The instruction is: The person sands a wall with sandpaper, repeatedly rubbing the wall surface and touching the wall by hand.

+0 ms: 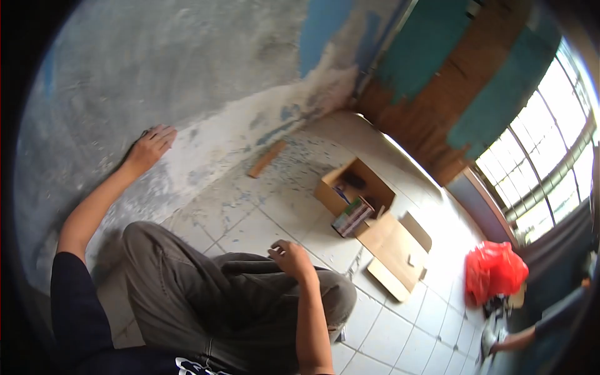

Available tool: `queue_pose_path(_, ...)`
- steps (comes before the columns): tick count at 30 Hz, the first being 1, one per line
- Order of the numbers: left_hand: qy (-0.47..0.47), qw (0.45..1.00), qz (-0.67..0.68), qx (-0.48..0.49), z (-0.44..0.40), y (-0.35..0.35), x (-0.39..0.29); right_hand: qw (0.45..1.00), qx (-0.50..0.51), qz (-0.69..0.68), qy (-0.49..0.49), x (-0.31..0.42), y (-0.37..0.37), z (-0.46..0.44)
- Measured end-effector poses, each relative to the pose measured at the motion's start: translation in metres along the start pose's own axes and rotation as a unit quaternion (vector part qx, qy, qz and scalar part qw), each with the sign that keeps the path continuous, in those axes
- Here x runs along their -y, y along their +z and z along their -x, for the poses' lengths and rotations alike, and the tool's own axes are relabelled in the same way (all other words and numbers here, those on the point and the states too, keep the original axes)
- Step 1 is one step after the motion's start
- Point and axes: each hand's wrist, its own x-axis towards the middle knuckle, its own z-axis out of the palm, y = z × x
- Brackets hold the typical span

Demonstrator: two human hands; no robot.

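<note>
My left hand (pixel 152 150) lies against the grey, patchy wall (pixel 206 75), fingers stretched out along its surface. A dark edge shows beside the fingers; whether it is shadow or something thin under the palm, I cannot tell. Below the hand, a whitish scraped band (pixel 219 140) runs along the foot of the wall. Over my bent leg (pixel 250 294) hovers my right hand (pixel 290 257), its fingers loosely curled and apart, with nothing visible in them. On the floor near the wall is a flat brown strip (pixel 267 159), among scattered paint flakes.
An open cardboard box (pixel 334 195) with several small items stands on the tiled floor (pixel 381 325), its flap (pixel 394 250) spread out. Farther right are a red plastic bag (pixel 494 270) and another person's foot (pixel 490 337). A brown-and-teal board (pixel 462 69) stands beside a barred window (pixel 537 150).
</note>
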Motion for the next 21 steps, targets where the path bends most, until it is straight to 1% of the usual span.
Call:
queue_pose_path(1,0.006,1.0,0.006,-0.016,-0.004,0.007,0.006,1.0,0.0,-0.01,-0.001,0.006,0.007,0.002)
queue_pose_path(4,0.037,0.999,0.001,-0.02,-0.031,0.026,0.01,1.0,0.004,-0.018,0.005,-0.002,0.012,-0.003)
queue_pose_path(6,-0.017,0.998,0.057,0.031,-0.049,0.036,0.006,1.0,0.002,-0.012,0.01,-0.003,0.015,-0.003)
queue_pose_path(7,-0.016,0.998,0.06,0.029,-0.05,0.036,0.004,1.0,-0.009,-0.018,-0.002,-0.004,0.015,-0.002)
queue_pose_path(8,-0.003,0.998,0.051,0.026,-0.05,0.035,0.005,0.999,-0.02,-0.026,-0.015,-0.004,0.015,0.0)
queue_pose_path(10,0.011,0.999,0.04,0.025,-0.045,0.032,0.007,0.999,-0.018,-0.026,-0.008,-0.005,0.013,0.003)
queue_pose_path(12,-0.012,0.998,0.035,0.044,-0.027,0.031,0.005,0.999,-0.013,-0.029,0.001,-0.006,0.012,0.005)
queue_pose_path(13,-0.006,0.998,0.037,0.047,-0.016,0.031,0.005,1.0,-0.026,-0.014,-0.001,-0.004,0.012,0.006)
queue_pose_path(14,-0.01,0.997,0.044,0.067,-0.002,0.028,0.006,0.999,-0.038,-0.001,-0.004,-0.003,0.013,0.006)
queue_pose_path(15,-0.014,0.995,0.05,0.085,0.006,0.023,0.008,0.999,-0.039,0.016,0.013,0.008,0.007,0.009)
queue_pose_path(16,-0.006,0.995,0.051,0.087,0.005,0.005,0.005,0.999,-0.039,0.01,0.018,0.012,0.005,0.009)
queue_pose_path(18,-0.069,0.974,0.112,0.187,-0.011,-0.03,-0.004,0.997,-0.07,-0.033,-0.023,0.014,0.003,0.007)
queue_pose_path(19,-0.066,0.974,0.114,0.184,-0.015,-0.023,-0.007,0.994,-0.095,-0.025,-0.05,0.013,0.005,0.006)
queue_pose_path(21,-0.058,0.974,0.123,0.182,-0.015,-0.006,-0.003,0.994,-0.094,-0.027,-0.05,0.016,-0.001,0.008)
